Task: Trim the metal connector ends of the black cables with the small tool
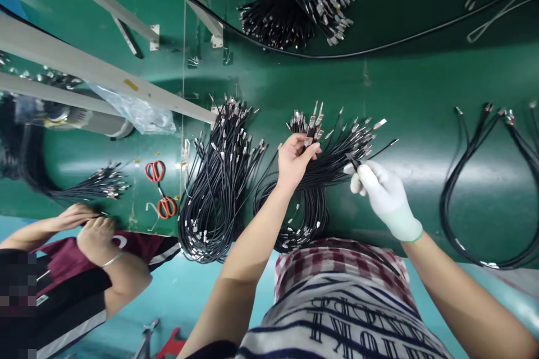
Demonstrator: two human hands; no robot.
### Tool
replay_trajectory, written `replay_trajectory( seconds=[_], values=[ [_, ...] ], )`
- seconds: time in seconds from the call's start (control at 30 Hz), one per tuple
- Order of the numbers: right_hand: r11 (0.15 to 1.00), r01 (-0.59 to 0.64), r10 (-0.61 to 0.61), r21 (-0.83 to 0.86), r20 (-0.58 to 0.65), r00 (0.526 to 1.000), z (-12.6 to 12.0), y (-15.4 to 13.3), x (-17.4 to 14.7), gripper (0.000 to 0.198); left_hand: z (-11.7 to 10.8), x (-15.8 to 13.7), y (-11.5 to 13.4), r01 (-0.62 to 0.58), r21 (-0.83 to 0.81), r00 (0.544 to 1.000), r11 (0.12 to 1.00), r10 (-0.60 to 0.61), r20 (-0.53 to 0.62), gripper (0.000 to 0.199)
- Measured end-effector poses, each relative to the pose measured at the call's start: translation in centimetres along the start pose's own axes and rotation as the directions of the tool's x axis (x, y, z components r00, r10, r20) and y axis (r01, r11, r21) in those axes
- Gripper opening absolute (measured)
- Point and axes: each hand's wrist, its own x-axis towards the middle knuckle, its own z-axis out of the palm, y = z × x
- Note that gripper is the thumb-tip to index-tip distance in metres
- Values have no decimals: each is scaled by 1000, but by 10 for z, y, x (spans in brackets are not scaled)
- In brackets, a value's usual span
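Note:
My left hand [296, 158] is bare and closed on a few black cables [310, 133], whose silvery, partly reddish connector ends point up between thumb and fingers. In a white glove, my right hand [381, 193] pinches a small dark pointed piece [352, 161]; whether it is a tool or a cable end I cannot tell. Just beyond that hand, a bundle of black cables [343, 154] fans out, its metal-tipped ends toward the upper right. Below my left wrist lies a coiled cable bundle [318, 207], partly hidden by my forearm.
A large looped cable bundle [217, 179] lies to the left, with red-handled scissors [167, 207] beyond it. Cable heaps [295, 11] rest at the back; looped cables [450, 213] lie right. Metal bars [105, 81] cross the upper left. A co-worker's hands [95, 230] work at far left.

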Motion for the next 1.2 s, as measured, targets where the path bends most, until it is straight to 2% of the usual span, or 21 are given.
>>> replay_trajectory(
  seconds=[0.13,0.37,0.73,1.07,1.2],
  values=[
    [999,-34,34,-4,-22,999,3,-3,10,43,9,-5,5,65,-41,998,997,-66,-21,28],
    [999,-8,8,-48,-6,1000,6,-2,21,44,4,-3,5,114,-48,993,992,-114,6,20],
    [999,-33,33,3,-21,999,6,-4,29,43,0,2,6,154,-95,988,983,-151,41,24],
    [999,-33,33,24,-24,999,6,-6,31,45,-1,-1,7,152,-103,988,983,-151,17,30],
    [999,-21,21,38,-21,1000,7,-6,32,44,0,-2,7,151,-180,988,972,-154,-5,33]
  ],
)
